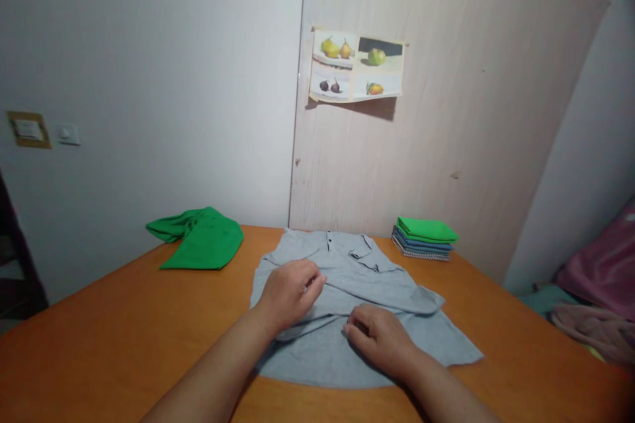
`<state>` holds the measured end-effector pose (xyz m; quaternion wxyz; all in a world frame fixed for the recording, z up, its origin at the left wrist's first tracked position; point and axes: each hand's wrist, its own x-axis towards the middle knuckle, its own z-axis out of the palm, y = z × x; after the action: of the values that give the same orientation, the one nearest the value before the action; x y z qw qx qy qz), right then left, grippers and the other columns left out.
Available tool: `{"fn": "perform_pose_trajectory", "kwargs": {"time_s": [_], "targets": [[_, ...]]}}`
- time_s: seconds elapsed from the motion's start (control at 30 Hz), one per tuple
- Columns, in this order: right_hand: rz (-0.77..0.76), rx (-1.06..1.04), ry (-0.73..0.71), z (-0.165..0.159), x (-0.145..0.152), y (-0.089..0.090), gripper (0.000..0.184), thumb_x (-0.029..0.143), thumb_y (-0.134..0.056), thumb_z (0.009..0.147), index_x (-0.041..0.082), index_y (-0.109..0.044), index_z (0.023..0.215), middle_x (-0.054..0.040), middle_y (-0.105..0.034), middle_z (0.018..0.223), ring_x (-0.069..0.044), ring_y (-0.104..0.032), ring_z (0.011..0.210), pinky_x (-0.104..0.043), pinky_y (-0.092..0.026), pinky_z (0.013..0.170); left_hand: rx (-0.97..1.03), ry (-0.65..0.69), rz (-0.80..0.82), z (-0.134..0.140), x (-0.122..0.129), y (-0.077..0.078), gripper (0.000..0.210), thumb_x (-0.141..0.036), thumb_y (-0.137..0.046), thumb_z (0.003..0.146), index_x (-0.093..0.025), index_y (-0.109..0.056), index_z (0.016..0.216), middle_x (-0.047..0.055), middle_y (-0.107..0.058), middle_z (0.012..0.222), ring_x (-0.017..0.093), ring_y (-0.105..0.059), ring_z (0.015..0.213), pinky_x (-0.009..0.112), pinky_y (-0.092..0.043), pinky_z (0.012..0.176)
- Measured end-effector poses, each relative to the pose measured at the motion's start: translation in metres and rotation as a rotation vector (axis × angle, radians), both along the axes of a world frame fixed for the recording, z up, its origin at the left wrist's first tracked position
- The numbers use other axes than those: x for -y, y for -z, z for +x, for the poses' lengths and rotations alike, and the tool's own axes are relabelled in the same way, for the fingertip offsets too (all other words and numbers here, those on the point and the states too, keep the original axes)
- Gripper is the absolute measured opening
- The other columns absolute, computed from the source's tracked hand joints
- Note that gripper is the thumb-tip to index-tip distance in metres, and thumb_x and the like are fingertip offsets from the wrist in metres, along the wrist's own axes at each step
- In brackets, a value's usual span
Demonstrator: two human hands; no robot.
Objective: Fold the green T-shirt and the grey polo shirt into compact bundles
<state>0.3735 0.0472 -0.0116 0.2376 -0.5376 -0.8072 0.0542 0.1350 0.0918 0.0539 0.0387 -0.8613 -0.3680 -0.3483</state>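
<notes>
A grey shirt (pixel 342 360) lies spread in front of me, its collar and buttoned placket toward the wall. The sleeves cross over its body, with folds running sideways. My left hand (pixel 292 294) is over the shirt's left middle, fingers curled and thumb close to them; whether cloth is inside is hidden. Lower and to the right, my right hand (pixel 380 338) rests on the shirt beside a sleeve fold. Its fingers are bent in toward the thumb, the tips at the cloth, and any fabric in them cannot be made out.
A crumpled green garment (pixel 206 241) lies at the back left of the orange table (pixel 149 324). Several folded cloths, bright green on top (pixel 426 230), form a stack at the back right. Fruit pictures (pixel 357 66) hang on the wall; pink fabric (pixel 602 271) lies beyond the table's right edge.
</notes>
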Motion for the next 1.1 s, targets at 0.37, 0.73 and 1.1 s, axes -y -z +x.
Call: {"fn": "perform_pose_trajectory", "kwargs": {"time_s": [0.37,0.73,1.1], "targets": [[0.056,0.080,0.201,0.012,0.013,0.007,0.027,0.043,-0.049,0.094,0.022,-0.054,0.078,-0.0022,-0.064,0.078,-0.018,-0.057,0.074,-0.029,-0.030,0.065,-0.285,-0.009,-0.257,-0.010,0.082,0.044,0.021,-0.042,-0.061,0.092,-0.022,-0.062,0.088,0.005,-0.063,0.095,0.023,-0.057,0.092,0.033,-0.040,0.073],[-0.242,-0.115,-0.017,-0.027,0.076,-0.015,0.028,0.044,-0.054,0.093,0.022,-0.066,0.080,-0.0004,-0.068,0.074,-0.016,-0.059,0.069,-0.027,-0.033,0.061,-0.282,0.022,-0.559,-0.061,0.113,0.024,0.030,-0.045,-0.054,0.094,-0.021,-0.065,0.080,0.001,-0.063,0.080,0.016,-0.056,0.073,0.026,-0.033,0.061],[-0.049,-0.318,0.213,0.044,0.062,-0.008,0.044,0.055,-0.042,0.095,0.021,-0.059,0.073,-0.0013,-0.062,0.069,-0.018,-0.057,0.068,-0.029,-0.042,0.062,-0.083,0.009,-0.492,-0.070,0.101,0.024,0.023,-0.039,-0.053,0.094,-0.021,-0.067,0.091,0.002,-0.065,0.090,0.018,-0.060,0.085,0.027,-0.043,0.074]]}}
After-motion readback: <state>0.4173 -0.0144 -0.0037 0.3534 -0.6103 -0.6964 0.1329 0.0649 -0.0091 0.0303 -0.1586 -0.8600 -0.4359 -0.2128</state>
